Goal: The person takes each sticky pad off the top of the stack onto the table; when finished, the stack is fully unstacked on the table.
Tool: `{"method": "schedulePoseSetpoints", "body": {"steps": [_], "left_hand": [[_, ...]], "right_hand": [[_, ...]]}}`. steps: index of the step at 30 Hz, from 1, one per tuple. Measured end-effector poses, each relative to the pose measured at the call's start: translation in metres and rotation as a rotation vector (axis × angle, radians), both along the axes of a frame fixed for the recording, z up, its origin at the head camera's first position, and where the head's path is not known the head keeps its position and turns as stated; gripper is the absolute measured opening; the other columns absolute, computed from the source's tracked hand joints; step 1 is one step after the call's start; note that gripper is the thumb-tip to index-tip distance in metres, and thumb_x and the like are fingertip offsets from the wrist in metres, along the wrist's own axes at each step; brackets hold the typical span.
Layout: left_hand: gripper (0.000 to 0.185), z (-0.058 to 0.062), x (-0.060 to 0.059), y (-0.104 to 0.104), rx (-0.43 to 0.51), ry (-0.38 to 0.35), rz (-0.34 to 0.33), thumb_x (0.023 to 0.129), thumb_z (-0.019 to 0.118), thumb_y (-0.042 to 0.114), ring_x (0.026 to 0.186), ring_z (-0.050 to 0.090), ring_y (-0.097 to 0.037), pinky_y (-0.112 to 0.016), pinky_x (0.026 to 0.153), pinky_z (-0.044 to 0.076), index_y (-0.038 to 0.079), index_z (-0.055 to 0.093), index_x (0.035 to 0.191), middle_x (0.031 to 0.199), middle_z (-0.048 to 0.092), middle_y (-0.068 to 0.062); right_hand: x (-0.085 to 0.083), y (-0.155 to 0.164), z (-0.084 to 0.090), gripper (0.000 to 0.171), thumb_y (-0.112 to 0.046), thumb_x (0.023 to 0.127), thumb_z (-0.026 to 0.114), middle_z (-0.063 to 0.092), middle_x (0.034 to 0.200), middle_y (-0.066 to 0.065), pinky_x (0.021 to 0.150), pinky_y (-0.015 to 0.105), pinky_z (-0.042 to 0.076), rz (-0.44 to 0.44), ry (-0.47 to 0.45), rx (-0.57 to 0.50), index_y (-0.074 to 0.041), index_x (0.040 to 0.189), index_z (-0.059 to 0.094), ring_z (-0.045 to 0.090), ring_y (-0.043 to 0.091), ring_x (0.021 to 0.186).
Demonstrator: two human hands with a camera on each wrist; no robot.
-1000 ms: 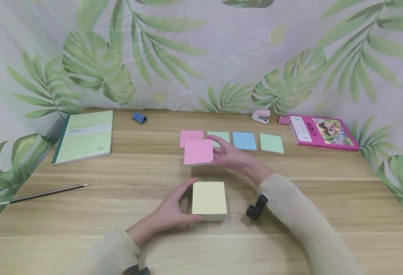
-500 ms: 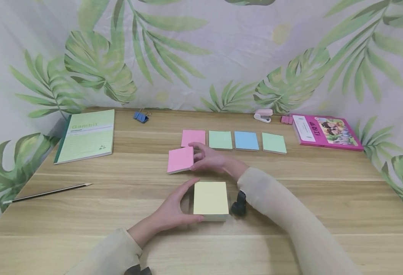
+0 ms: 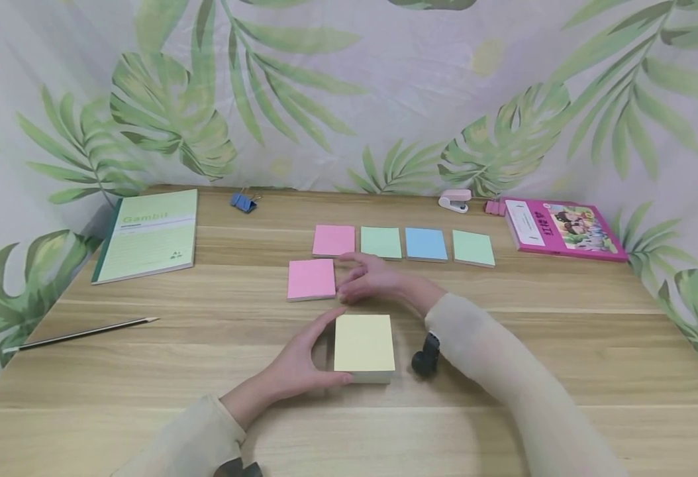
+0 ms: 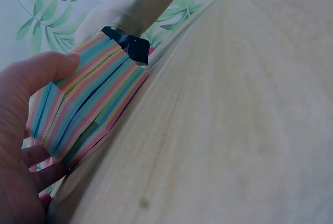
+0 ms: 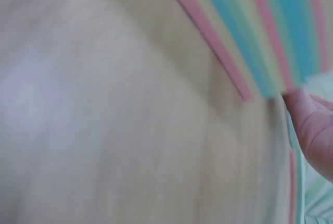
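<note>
A thick stack of sticky notes [image 3: 363, 343] with a yellow top stands on the near middle of the table. My left hand [image 3: 294, 364] grips it from the left, thumb at the front and fingers at the back. In the left wrist view the sticky note stack [image 4: 88, 104] shows rainbow-striped sides between thumb and fingers. Left of my right hand [image 3: 373, 277], a pink sticky note pad [image 3: 311, 279] lies flat on the wood. The right fingertips are just beside its right edge, holding nothing. The right wrist view is blurred; its thumb [image 5: 312, 130] shows at the right edge.
Behind, a row holds a pink pad [image 3: 334, 240], a green pad [image 3: 381, 242], a blue pad [image 3: 426, 244] and another green pad [image 3: 473, 248]. A notebook [image 3: 149, 235] and pencil [image 3: 87, 333] lie left. A blue binder clip [image 3: 244, 203], stapler [image 3: 455, 200] and pink book [image 3: 566, 228] sit at the back.
My right hand carried the pink pad leftward and toward me, laid it in front of the row, let go and drew slightly right. The left hand stayed on the stack.
</note>
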State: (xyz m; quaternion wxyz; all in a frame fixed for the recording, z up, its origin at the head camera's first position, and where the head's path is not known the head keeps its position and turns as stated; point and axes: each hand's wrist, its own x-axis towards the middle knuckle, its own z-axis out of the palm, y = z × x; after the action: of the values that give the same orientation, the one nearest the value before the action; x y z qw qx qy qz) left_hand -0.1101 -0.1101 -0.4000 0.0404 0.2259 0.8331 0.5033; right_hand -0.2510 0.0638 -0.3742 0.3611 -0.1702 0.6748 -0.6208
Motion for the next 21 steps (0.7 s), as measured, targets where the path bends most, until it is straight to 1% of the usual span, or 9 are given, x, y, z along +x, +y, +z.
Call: {"method": "schedulePoseSetpoints", "body": {"steps": [3, 7, 10, 11, 14, 17, 21], "left_hand": [[0.091, 0.000, 0.000, 0.000, 0.003, -0.012, 0.005, 0.060, 0.075, 0.043, 0.121, 0.025, -0.016, -0.042, 0.096, 0.023, 0.017, 0.029, 0.134, 0.134, 0.030, -0.001], [0.091, -0.001, 0.000, 0.000, 0.008, -0.026, 0.005, 0.060, 0.075, 0.042, 0.121, 0.026, -0.016, -0.042, 0.096, 0.023, 0.017, 0.029, 0.134, 0.132, 0.032, -0.001], [0.091, -0.001, 0.000, 0.001, 0.018, -0.039, 0.004, 0.060, 0.076, 0.042, 0.121, 0.026, -0.016, -0.042, 0.097, 0.022, 0.018, 0.029, 0.134, 0.133, 0.032, -0.001], [0.091, -0.001, 0.000, 0.001, 0.023, -0.040, 0.005, 0.059, 0.076, 0.041, 0.121, 0.026, -0.016, -0.042, 0.097, 0.022, 0.018, 0.029, 0.134, 0.133, 0.031, -0.001], [0.091, 0.000, 0.000, 0.000, 0.031, -0.043, 0.008, 0.059, 0.076, 0.041, 0.121, 0.026, -0.016, -0.042, 0.097, 0.022, 0.018, 0.029, 0.134, 0.132, 0.032, 0.000], [0.091, 0.000, 0.000, 0.000, 0.033, -0.042, 0.006, 0.059, 0.076, 0.041, 0.121, 0.026, -0.015, -0.041, 0.097, 0.022, 0.017, 0.029, 0.134, 0.132, 0.033, 0.000], [0.091, -0.001, 0.000, 0.001, 0.031, -0.040, 0.004, 0.059, 0.076, 0.041, 0.121, 0.026, -0.015, -0.041, 0.097, 0.023, 0.017, 0.029, 0.134, 0.131, 0.033, 0.001]], "right_hand": [[0.002, 0.015, 0.007, 0.065, 0.000, 0.078, 0.061, 0.050, 0.107, 0.027, 0.078, 0.038, 0.045, -0.010, 0.029, -0.020, -0.005, 0.132, 0.027, 0.057, 0.030, 0.087], [0.011, 0.039, 0.016, 0.061, -0.004, 0.081, 0.059, 0.047, 0.111, 0.028, 0.081, 0.039, 0.043, 0.017, 0.106, -0.082, -0.002, 0.132, 0.026, 0.056, 0.031, 0.091], [0.026, 0.055, 0.021, 0.060, -0.003, 0.083, 0.055, 0.047, 0.112, 0.027, 0.084, 0.041, 0.040, 0.070, 0.166, -0.133, -0.001, 0.133, 0.023, 0.051, 0.036, 0.097], [0.032, 0.060, 0.023, 0.060, -0.003, 0.083, 0.055, 0.046, 0.113, 0.027, 0.086, 0.043, 0.039, 0.088, 0.181, -0.153, -0.001, 0.134, 0.023, 0.048, 0.039, 0.099], [0.052, 0.070, 0.025, 0.063, -0.003, 0.082, 0.056, 0.041, 0.118, 0.028, 0.089, 0.043, 0.035, 0.138, 0.207, -0.183, -0.002, 0.134, 0.020, 0.038, 0.043, 0.107], [0.070, 0.075, 0.020, 0.068, -0.004, 0.080, 0.059, 0.034, 0.125, 0.027, 0.092, 0.045, 0.031, 0.155, 0.242, -0.160, -0.004, 0.135, 0.019, 0.033, 0.039, 0.113], [0.089, 0.077, 0.009, 0.075, -0.008, 0.077, 0.063, 0.031, 0.130, 0.018, 0.096, 0.043, 0.026, 0.142, 0.266, -0.058, -0.007, 0.136, 0.017, 0.032, 0.028, 0.117]]}}
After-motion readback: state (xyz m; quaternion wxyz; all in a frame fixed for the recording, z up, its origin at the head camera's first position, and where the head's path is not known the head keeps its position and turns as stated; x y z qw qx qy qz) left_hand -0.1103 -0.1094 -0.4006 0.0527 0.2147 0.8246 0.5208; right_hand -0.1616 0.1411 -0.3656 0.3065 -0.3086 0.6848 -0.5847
